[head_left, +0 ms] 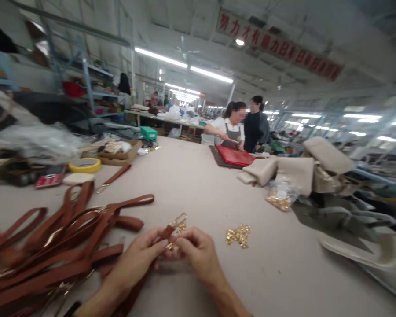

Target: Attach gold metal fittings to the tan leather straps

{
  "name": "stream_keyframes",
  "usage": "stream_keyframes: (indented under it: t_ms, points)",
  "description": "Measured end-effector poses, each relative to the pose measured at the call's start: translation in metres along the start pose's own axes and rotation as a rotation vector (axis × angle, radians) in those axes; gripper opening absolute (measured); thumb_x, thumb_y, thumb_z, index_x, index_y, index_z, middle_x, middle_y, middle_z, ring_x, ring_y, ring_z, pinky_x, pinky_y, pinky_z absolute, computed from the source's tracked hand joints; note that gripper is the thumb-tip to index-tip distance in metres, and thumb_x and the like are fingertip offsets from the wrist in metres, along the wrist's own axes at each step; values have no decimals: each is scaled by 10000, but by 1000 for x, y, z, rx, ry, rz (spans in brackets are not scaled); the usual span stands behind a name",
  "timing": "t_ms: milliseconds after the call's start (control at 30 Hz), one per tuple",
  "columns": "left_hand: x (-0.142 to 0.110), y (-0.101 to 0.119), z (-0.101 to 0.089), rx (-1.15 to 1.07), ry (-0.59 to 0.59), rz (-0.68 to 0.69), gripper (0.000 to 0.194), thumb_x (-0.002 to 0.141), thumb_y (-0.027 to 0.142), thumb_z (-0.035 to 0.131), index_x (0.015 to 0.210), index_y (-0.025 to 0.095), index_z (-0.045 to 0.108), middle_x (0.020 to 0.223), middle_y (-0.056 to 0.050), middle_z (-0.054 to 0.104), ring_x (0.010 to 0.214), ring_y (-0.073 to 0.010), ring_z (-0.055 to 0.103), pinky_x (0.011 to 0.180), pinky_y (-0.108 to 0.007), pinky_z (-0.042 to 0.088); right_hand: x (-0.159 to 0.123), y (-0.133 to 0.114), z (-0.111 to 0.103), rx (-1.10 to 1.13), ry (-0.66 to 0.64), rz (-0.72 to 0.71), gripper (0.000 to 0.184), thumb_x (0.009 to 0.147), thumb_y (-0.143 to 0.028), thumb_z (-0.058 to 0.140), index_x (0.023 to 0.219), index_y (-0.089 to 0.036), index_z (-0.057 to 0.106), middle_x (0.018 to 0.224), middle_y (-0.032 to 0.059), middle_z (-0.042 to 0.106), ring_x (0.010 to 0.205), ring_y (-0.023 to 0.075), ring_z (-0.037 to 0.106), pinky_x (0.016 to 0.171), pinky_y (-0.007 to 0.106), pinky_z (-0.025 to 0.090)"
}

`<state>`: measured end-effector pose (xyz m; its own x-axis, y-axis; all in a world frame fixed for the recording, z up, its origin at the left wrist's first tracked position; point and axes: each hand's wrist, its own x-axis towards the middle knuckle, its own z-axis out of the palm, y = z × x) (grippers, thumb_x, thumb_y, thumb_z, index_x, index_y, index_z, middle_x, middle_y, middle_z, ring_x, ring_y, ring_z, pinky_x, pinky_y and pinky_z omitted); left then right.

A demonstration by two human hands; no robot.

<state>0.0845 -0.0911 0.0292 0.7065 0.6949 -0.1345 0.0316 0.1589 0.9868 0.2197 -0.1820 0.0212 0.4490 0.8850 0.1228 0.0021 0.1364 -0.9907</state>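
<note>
My left hand (140, 253) is closed around a brown leather strap (166, 232) near its end, where a gold-coloured metal clasp (182, 218) sticks out beyond the fingers. The rest of that strap hangs down below the hand. My right hand (199, 255) meets it from the other side, thumb and fingers pinched together at the strap's end. Small gold pieces show between and behind the fingertips; which of them the right hand grips is unclear. To the right, a little heap of gold metal fittings (238, 235) lies on the table (277, 286).
Many brown straps (99, 233) with gold hardware pile up at left. Behind them are yellow tape (85, 165) and a cardboard tray (128, 154). A bag of gold fittings (280, 198) and beige pieces (295, 174) lie at right. One person (232, 127) works over a red piece (234, 155).
</note>
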Motion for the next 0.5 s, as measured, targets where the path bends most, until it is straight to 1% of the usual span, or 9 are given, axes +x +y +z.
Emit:
stream_keyframes:
  t_ms: [67,133,200,300,400,500]
  points:
    - [-2,2,6,-25,-46,-2,353,712,385,707,959,137,657,749,-27,670,636,-144,592,434,-178,395,4,-2,-4,46,-42,57,213,729,-360,740,728,-148,717,574,5,690,530,117,613,543,208,494]
    - [-2,-1,7,-45,-62,-28,337,727,357,685,968,127,637,757,-31,670,646,-141,600,437,-170,388,6,1,-4,95,-83,110,242,707,-376,756,774,-144,737,610,24,716,553,132,644,573,229,528]
    - [-4,-4,7,-48,-77,-29,315,745,331,659,978,122,625,779,-44,683,676,-148,614,447,-168,392,5,4,-4,125,-83,138,264,669,-371,784,798,-144,744,654,35,734,570,141,662,586,245,547]
    - [-5,-5,6,-29,-108,-13,285,768,305,622,983,118,627,795,-53,693,687,-143,612,453,-163,392,4,8,-4,125,-54,131,237,642,-340,803,777,-153,744,652,29,734,557,137,660,575,247,553]
    - [-6,-4,7,-8,-121,-30,254,783,300,598,963,123,631,774,-42,682,663,-131,597,444,-155,375,3,11,-5,90,-76,114,184,676,-313,776,772,-159,746,625,19,720,548,129,649,570,242,547]
    - [-6,-4,7,22,-129,-12,234,793,282,579,959,126,632,773,-32,665,660,-127,586,444,-152,376,3,10,-5,50,-90,105,156,690,-293,754,772,-161,749,617,15,709,542,125,635,555,233,531]
